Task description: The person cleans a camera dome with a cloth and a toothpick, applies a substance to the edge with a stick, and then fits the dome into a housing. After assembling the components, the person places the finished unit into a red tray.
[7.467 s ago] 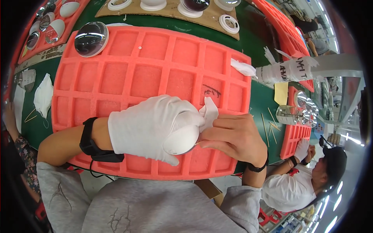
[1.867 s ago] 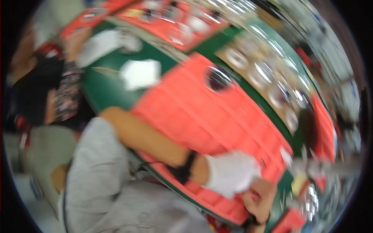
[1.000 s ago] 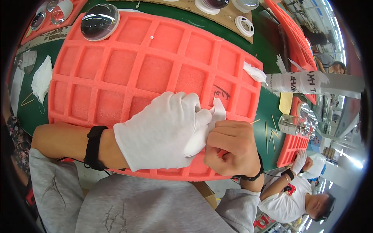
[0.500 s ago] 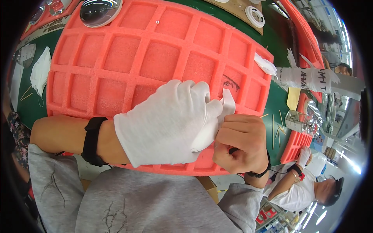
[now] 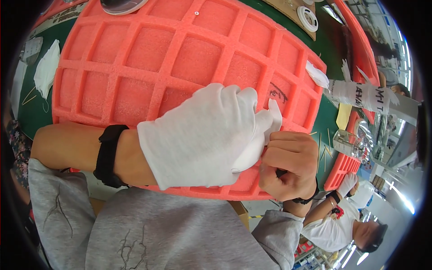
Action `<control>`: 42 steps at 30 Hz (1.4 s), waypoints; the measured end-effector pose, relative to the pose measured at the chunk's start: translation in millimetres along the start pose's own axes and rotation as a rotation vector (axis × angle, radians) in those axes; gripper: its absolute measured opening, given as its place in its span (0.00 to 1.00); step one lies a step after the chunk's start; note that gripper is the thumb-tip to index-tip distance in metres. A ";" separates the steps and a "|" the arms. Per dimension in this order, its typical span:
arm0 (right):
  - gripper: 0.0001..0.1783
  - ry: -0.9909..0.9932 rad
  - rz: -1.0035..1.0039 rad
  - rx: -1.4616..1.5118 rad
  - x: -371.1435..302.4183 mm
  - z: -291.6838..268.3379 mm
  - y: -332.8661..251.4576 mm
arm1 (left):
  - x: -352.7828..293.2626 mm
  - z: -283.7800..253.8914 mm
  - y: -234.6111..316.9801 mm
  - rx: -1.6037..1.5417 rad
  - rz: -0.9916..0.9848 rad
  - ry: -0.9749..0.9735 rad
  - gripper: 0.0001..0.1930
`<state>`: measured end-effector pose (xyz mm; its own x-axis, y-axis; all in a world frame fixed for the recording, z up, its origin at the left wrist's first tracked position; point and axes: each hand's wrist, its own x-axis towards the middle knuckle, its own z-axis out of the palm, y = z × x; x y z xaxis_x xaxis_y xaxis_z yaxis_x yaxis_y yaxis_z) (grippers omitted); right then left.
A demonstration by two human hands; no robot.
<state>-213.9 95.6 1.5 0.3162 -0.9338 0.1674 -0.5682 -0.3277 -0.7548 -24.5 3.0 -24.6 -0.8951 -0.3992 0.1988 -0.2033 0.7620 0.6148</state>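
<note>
My left hand (image 5: 207, 135), in a white glove, is closed round a smooth white rounded part (image 5: 249, 156). Most of that part is hidden under the glove, and its lower curved side shows a small dark mark. My bare right hand (image 5: 290, 164) is curled into a fist against the part's right side. From between the two hands a strip of white cloth (image 5: 274, 118) sticks up, and its lower end disappears behind my right knuckles. A small dark spot shows within the curled right fingers; I cannot tell what it is. Beneath both hands lies a pink foam tray (image 5: 180, 83) with square compartments.
A domed dark-and-white part (image 5: 123, 5) sits on the tray's far left. White cloth (image 5: 317, 74) lies at its right edge, beside a wrapped post (image 5: 355, 94). Wooden sticks (image 5: 321, 153) and a clear bottle (image 5: 345, 143) lie right. A co-worker (image 5: 330, 229) is at lower right.
The view has shifted a little, so the tray and the far objects sit slightly differently in it. Both hands keep the same grip, close together over the tray.
</note>
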 end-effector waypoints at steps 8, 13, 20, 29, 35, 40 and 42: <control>0.08 -0.018 0.023 0.022 -0.3 -1.6 -1.7 | 0.1 -0.3 0.5 0.026 0.031 -0.023 0.15; 0.07 -0.046 0.007 0.075 -0.1 -3.0 2.3 | 2.2 -0.4 -1.0 0.050 0.050 -0.034 0.14; 0.06 -0.153 -0.167 0.221 -9.9 -21.5 -10.0 | 3.0 1.0 -3.9 -0.084 -0.003 0.023 0.17; 0.07 -0.009 0.107 0.027 -21.0 -33.7 9.2 | 10.1 -19.9 5.6 -0.071 -0.108 -0.235 0.26; 0.09 0.021 0.090 -0.418 -32.5 -36.5 26.5 | 4.3 -24.4 -8.8 -0.124 0.190 -0.218 0.34; 0.11 -0.084 0.025 -0.342 -40.2 -47.9 29.4 | 4.8 -39.8 -7.6 -0.109 0.309 -0.292 0.35; 0.11 -0.074 0.031 -0.314 -43.0 -51.9 34.1 | 4.1 -43.9 -7.9 -0.102 0.289 -0.296 0.34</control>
<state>-286.3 117.2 1.5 0.3427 -0.9349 0.0923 -0.7816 -0.3383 -0.5241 -9.1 -27.0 4.8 -0.9879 -0.0013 0.1554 0.0999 0.7608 0.6413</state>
